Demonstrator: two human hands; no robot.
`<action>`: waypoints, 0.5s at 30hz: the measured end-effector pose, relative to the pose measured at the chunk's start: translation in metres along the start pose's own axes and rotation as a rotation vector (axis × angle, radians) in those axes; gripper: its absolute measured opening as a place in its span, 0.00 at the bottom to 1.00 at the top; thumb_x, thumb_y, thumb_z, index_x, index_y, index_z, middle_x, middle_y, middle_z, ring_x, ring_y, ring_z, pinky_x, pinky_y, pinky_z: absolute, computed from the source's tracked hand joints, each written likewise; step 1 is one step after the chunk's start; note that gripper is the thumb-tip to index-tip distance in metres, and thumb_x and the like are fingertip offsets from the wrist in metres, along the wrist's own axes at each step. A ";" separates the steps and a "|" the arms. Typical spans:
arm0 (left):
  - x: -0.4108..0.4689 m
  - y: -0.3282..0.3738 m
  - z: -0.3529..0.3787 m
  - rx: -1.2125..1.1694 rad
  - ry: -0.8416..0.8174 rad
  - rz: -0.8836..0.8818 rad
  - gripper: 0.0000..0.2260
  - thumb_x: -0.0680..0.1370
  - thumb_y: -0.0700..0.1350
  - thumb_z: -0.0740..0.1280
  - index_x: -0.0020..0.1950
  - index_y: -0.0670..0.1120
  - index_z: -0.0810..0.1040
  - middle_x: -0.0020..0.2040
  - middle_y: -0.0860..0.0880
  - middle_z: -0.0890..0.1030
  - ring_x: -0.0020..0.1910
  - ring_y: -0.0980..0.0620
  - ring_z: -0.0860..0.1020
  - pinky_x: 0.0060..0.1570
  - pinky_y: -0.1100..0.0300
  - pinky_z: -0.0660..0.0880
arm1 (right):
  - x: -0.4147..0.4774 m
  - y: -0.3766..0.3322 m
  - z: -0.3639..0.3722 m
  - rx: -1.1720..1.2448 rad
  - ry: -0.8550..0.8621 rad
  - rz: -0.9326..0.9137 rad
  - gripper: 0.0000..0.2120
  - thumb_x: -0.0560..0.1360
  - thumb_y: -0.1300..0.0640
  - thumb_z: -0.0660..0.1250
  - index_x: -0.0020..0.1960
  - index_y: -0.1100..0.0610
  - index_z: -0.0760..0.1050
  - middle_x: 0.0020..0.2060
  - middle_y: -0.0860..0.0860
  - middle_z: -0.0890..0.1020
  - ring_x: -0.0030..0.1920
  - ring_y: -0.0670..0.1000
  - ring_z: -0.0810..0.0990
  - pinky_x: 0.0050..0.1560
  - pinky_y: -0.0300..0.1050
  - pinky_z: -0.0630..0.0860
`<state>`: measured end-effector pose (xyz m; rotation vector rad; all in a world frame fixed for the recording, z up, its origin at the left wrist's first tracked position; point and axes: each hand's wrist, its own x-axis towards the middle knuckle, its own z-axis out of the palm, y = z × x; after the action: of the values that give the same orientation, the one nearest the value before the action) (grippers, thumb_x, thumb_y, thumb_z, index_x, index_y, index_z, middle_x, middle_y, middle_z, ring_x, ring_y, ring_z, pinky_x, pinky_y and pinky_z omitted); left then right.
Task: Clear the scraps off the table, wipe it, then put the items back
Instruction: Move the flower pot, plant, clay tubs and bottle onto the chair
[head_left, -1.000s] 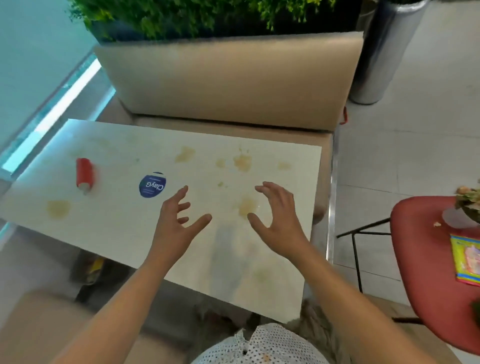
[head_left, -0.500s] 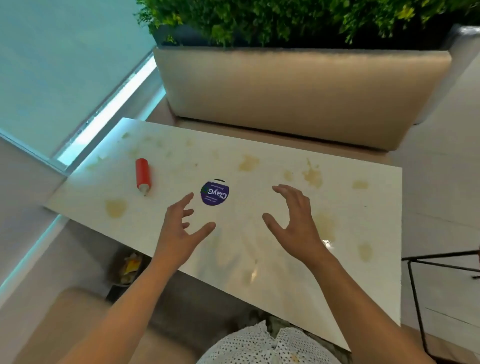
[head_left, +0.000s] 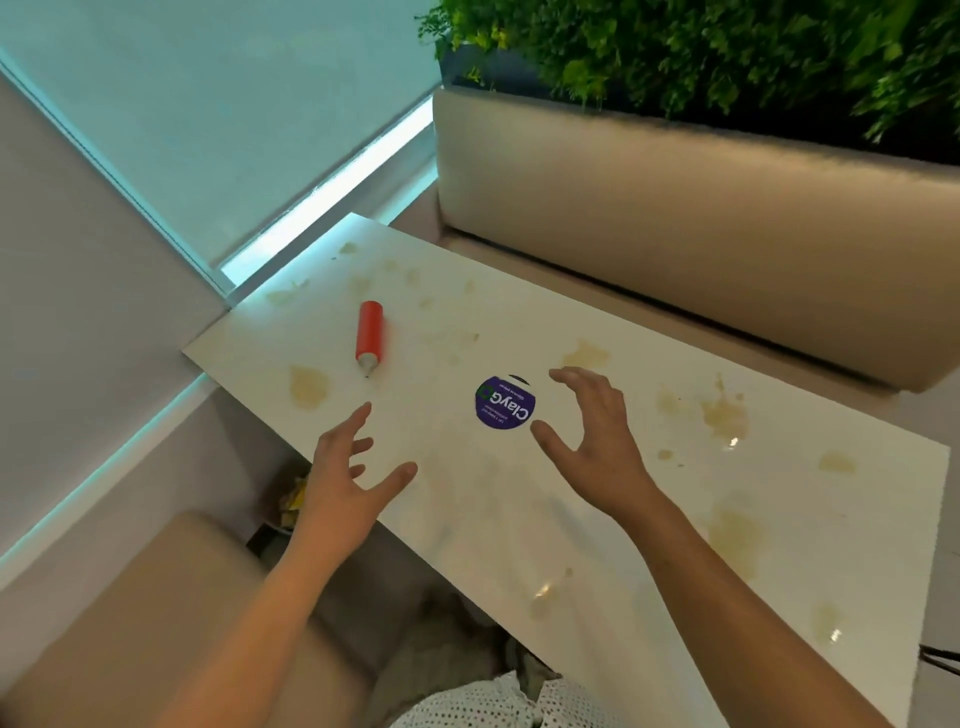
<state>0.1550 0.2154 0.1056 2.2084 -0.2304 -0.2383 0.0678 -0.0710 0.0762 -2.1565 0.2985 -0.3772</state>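
Table (head_left: 597, 525), blotched with yellowish stains, is overlapped at its near edge by two hands: left hand (head_left: 343, 483) and right hand (head_left: 597, 441) are both spread loosely, nothing grasped. One round purple sticker (head_left: 505, 404) marked "ClayG" is seen just beside the right thumb. One red tube (head_left: 370, 332) is laid beyond the left fingertips, apart.

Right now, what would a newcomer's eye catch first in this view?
A red plastic bottle lies on its side near the far left end of the glossy white table, with a round purple ClayG sticker mid-table. Yellow-brown stains dot the top, and the left hand and right hand spread open over it, empty.
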 end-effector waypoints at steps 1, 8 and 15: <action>0.010 -0.005 -0.006 -0.009 0.009 -0.019 0.41 0.69 0.63 0.75 0.79 0.62 0.64 0.74 0.55 0.67 0.67 0.55 0.74 0.66 0.54 0.75 | 0.008 -0.003 0.009 -0.003 -0.012 0.000 0.27 0.78 0.47 0.71 0.74 0.45 0.66 0.70 0.42 0.67 0.70 0.44 0.62 0.65 0.33 0.60; 0.132 -0.061 -0.040 -0.045 0.006 -0.107 0.42 0.68 0.63 0.74 0.80 0.60 0.63 0.76 0.52 0.67 0.65 0.53 0.75 0.65 0.52 0.76 | 0.086 -0.013 0.098 0.005 -0.048 0.099 0.27 0.78 0.48 0.71 0.73 0.43 0.65 0.71 0.42 0.66 0.71 0.45 0.63 0.67 0.39 0.66; 0.277 -0.124 -0.060 -0.079 -0.118 -0.196 0.39 0.75 0.57 0.76 0.82 0.57 0.61 0.76 0.50 0.69 0.65 0.50 0.75 0.65 0.49 0.76 | 0.192 -0.024 0.232 -0.060 -0.129 0.273 0.26 0.80 0.49 0.67 0.75 0.48 0.65 0.72 0.48 0.66 0.72 0.50 0.65 0.68 0.42 0.59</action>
<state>0.4470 0.2664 0.0181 2.1416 -0.0669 -0.4783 0.3340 0.0493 -0.0016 -2.1504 0.5283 -0.0749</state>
